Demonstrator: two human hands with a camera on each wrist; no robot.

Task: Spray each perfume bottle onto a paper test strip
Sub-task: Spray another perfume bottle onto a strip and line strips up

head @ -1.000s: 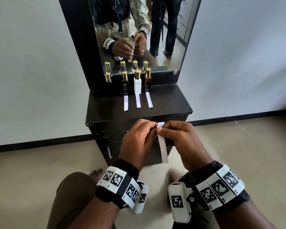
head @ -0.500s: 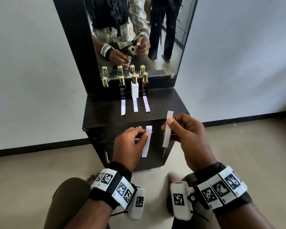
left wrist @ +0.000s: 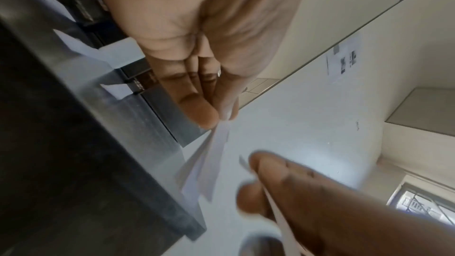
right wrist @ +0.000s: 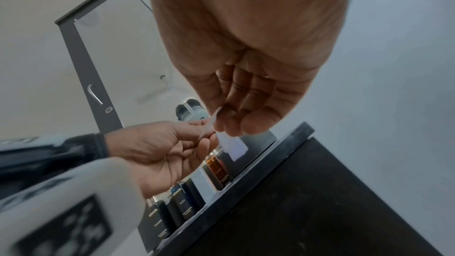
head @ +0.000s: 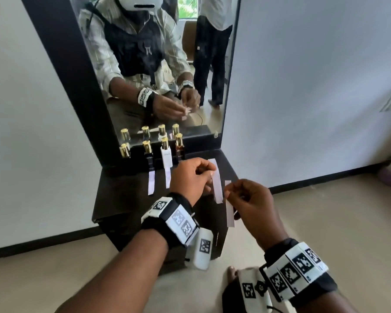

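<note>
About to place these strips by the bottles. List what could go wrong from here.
1. The left hand pinches its paper strip right above the amber bottle; lowering it carelessly could topple the bottle.
2. The right hand holds the other strip only at its upper end, beyond the dresser top; a slip would likely drop it to the floor.
3. The leftmost bottle has no strip visible before it, so pairings could get mixed.

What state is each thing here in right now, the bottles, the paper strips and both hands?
Four gold-capped perfume bottles: upright, capped, in a row before the mirror.
Two white paper strips on the black dresser top: lying flat before bottles.
Left hand: pinching a white strip.
Right hand: pinching another white strip.
</note>
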